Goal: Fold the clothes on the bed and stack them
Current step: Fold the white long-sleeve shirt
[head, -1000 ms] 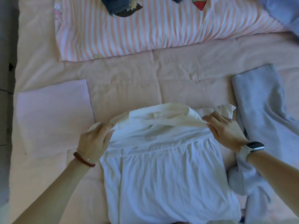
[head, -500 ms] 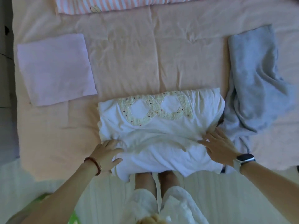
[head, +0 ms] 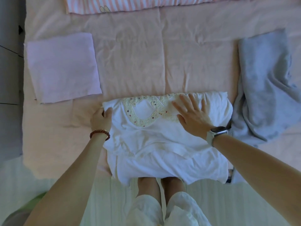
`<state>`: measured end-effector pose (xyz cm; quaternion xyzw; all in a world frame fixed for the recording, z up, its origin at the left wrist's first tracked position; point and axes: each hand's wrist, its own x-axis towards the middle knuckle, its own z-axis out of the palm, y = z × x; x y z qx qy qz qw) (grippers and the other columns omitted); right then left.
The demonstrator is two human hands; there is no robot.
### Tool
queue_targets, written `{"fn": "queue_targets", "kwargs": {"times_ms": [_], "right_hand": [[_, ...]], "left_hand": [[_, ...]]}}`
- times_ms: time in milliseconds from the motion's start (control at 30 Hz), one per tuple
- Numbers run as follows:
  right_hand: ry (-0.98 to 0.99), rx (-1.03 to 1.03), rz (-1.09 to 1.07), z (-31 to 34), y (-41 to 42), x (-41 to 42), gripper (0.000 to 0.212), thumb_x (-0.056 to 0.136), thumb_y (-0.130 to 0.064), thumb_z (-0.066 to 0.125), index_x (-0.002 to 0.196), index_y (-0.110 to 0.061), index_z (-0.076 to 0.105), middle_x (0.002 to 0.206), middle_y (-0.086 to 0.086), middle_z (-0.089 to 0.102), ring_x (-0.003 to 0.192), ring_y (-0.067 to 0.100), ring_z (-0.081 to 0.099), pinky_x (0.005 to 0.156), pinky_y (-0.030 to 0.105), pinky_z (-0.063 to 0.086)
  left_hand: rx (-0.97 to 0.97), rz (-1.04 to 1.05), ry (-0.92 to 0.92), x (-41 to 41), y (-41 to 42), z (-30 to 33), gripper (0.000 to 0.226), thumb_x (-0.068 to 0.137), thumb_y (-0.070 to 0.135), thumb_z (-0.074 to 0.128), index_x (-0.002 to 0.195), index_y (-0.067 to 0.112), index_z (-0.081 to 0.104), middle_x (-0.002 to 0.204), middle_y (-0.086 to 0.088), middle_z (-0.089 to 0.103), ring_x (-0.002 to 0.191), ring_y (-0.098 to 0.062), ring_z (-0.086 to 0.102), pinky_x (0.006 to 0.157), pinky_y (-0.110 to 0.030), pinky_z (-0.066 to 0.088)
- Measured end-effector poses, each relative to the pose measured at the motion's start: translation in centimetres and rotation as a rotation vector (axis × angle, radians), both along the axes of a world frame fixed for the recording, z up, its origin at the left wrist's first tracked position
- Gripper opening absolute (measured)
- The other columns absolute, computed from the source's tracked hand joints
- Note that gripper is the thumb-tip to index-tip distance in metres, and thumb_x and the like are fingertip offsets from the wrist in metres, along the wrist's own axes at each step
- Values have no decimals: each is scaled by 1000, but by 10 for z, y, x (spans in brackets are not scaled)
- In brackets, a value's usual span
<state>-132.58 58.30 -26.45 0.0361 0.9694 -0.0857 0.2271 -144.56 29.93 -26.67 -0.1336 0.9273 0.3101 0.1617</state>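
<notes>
A white top (head: pixel 162 149) with a cream embroidered neckline lies folded at the near edge of the pink bed (head: pixel 146 62), its lower hem hanging over the edge. My left hand (head: pixel 101 118) grips the garment's far left corner, thumb on top. My right hand (head: pixel 192 115) lies flat with spread fingers on the upper right part, over the embroidery. A folded lilac cloth (head: pixel 63 66) sits on the bed to the far left. A crumpled grey garment (head: pixel 263 85) lies unfolded on the right.
A pink-and-white striped pillow (head: pixel 130 4) runs along the far edge of the bed. My own legs and white shorts (head: pixel 162 206) stand against the bed edge above a pale floor. A grey surface borders the bed on the left.
The white top went from half-folded with its upper part lifted to lying folded with the embroidery up. Both hands moved from its near side to its far part; the right one now presses flat.
</notes>
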Motion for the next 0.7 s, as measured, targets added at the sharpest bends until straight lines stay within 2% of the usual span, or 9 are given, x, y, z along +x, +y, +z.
{"fn": "queue_targets", "kwargs": {"times_ms": [67, 167, 267, 333, 400, 467, 533, 600, 700], "right_hand": [[-96, 12, -7, -8, -2, -6, 52, 99, -37, 26, 148, -36, 8, 158, 1, -3, 143, 33, -4, 107, 65, 10], [-218, -16, -71, -19, 1, -9, 52, 99, -40, 22, 147, -40, 0, 157, -4, -14, 142, 33, -14, 105, 68, 9], [-258, -11, -60, -26, 4, -13, 52, 99, -43, 21, 145, -43, -3, 155, -6, -19, 142, 33, -16, 105, 68, 10], [-271, -12, -67, -27, 3, -17, 53, 98, -45, 22, 145, -44, -2, 155, -7, -18, 142, 33, -15, 104, 69, 12], [-278, -8, -87, -26, 0, -21, 52, 98, -46, 23, 145, -44, 0, 155, -6, -16, 142, 34, -13, 102, 69, 13], [-288, -6, -112, -24, -5, -22, 52, 97, -46, 23, 145, -43, 1, 156, -5, -15, 142, 35, -13, 103, 68, 14], [-303, -20, -137, -22, -8, -22, 52, 98, -44, 23, 145, -43, 2, 155, -5, -16, 141, 34, -15, 104, 67, 13], [-319, -28, -157, -20, -9, -24, 51, 98, -43, 23, 145, -44, 2, 155, -6, -17, 141, 33, -16, 105, 67, 11], [-328, -11, -162, -19, -11, -27, 51, 99, -42, 23, 145, -44, 1, 155, -6, -17, 141, 33, -16, 106, 67, 11]], "left_hand": [[98, -40, 179, 6, 0, 6, 46, 95, 13, 49, 58, 18, 22, 55, 1, 22, 53, -9, 28, 50, -23, 24], [170, -36, 250, 11, -6, 6, 43, 97, 7, 42, 62, 22, 22, 58, 4, 22, 50, -1, 30, 52, -14, 30], [174, 27, 151, 9, -12, 0, 37, 98, 10, 41, 63, 19, 31, 60, 4, 29, 54, -6, 30, 52, -12, 31], [193, 125, 39, 5, -14, -3, 27, 97, 20, 45, 71, 13, 44, 61, 5, 39, 56, -6, 36, 50, -8, 32], [215, 142, -42, 8, -19, -5, 27, 96, 28, 49, 73, 13, 48, 63, 6, 43, 57, -5, 39, 49, -7, 33], [241, 90, -120, 22, -26, -4, 27, 94, 29, 53, 70, 17, 47, 63, 6, 44, 56, -4, 41, 49, -10, 33], [202, 26, -131, 39, -33, -2, 28, 94, 27, 53, 73, 9, 49, 61, 3, 44, 54, -6, 40, 52, -20, 34], [166, -4, -20, 52, -38, -1, 32, 95, 28, 49, 75, 3, 47, 57, 2, 39, 52, -9, 36, 53, -29, 28], [138, 42, 100, 58, -42, -2, 31, 95, 25, 42, 78, 0, 48, 59, -1, 40, 53, -19, 38, 54, -28, 21]]}}
